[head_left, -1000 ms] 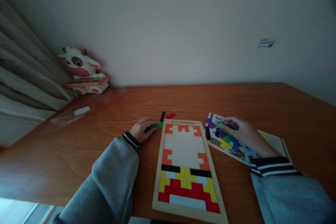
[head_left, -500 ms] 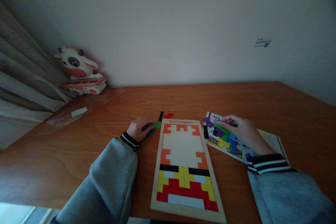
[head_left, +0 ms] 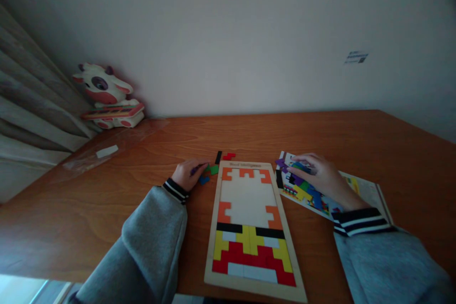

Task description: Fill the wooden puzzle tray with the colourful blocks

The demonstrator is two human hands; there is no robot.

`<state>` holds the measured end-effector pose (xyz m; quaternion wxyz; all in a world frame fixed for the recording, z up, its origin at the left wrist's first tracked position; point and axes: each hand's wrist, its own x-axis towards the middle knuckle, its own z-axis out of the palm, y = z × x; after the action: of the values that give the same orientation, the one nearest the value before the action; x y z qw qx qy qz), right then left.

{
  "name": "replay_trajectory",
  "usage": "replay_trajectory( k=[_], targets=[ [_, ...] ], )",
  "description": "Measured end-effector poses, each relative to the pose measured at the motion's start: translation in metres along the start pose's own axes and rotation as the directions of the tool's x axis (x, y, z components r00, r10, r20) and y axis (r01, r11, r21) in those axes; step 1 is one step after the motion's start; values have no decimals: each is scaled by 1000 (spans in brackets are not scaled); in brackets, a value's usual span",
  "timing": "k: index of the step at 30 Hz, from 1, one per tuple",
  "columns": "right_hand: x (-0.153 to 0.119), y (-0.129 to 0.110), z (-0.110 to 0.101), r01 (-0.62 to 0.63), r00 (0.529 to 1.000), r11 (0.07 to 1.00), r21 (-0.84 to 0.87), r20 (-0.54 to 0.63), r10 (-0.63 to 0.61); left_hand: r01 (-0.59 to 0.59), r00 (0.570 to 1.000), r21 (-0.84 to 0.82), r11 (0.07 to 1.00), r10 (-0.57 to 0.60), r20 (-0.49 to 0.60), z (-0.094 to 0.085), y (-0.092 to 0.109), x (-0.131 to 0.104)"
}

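My left hand rests on the table left of the board, its fingers closed around a dark blue puzzle piece that shows only in part. Beside its fingertips lie a green piece and a blue piece. My right hand hovers over a loose heap of pieces on a printed booklet, thumb and fingers apart. Between them a blue piece shows; whether they touch it I cannot make out. Purple and yellow pieces lie close by. Between my hands is the partly filled wooden puzzle board.
Past the board's top left corner lie a black bar and a red piece. The open booklet extends under my right wrist. A cow-shaped toy keyboard stands at the back left, near a curtain.
My left fingers have drawn back slightly from the green and blue pieces, baring more of them. My right hand has spread its thumb and fingers and shifted a little left over the heap.
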<state>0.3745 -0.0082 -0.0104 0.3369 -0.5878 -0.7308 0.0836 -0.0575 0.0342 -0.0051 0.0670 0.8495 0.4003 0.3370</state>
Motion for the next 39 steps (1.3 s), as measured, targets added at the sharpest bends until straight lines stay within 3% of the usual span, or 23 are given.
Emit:
replay_trajectory(
  k=[3, 6, 14, 18, 22, 26, 30, 39],
  targets=[
    [1, -12, 8, 112, 993, 994, -15, 32, -111, -54, 996, 32, 998, 52, 75, 2, -3, 0],
    [2, -21, 14, 193, 975, 981, -20, 116, -189, -90, 993, 44, 995, 86, 80, 3, -5, 1],
    [1, -22, 19, 127, 985, 992, -21, 120, -123, 42, 995, 100, 994, -33, -91, 3, -6, 1],
    [2, -24, 16, 154, 982, 988, 0, 110, -153, 102, 984, 101, 990, -85, -158, -6, -9, 0],
    [0, -18, 8, 186, 977, 982, 19, 102, -187, -53, 999, 129, 990, 53, 2, -25, -15, -5],
    [-3, -11, 1, 160, 978, 987, -23, 138, -155, -148, 981, 138, 979, 128, 145, -35, -20, -12],
    [-2, -13, 2, 177, 971, 983, -57, 174, -165, -140, 980, 124, 982, 120, 158, -32, -26, -14],
    [3, -25, 18, 134, 988, 991, -23, 85, -131, -22, 996, -14, 1000, 23, 87, -18, -32, -9]
  ],
)
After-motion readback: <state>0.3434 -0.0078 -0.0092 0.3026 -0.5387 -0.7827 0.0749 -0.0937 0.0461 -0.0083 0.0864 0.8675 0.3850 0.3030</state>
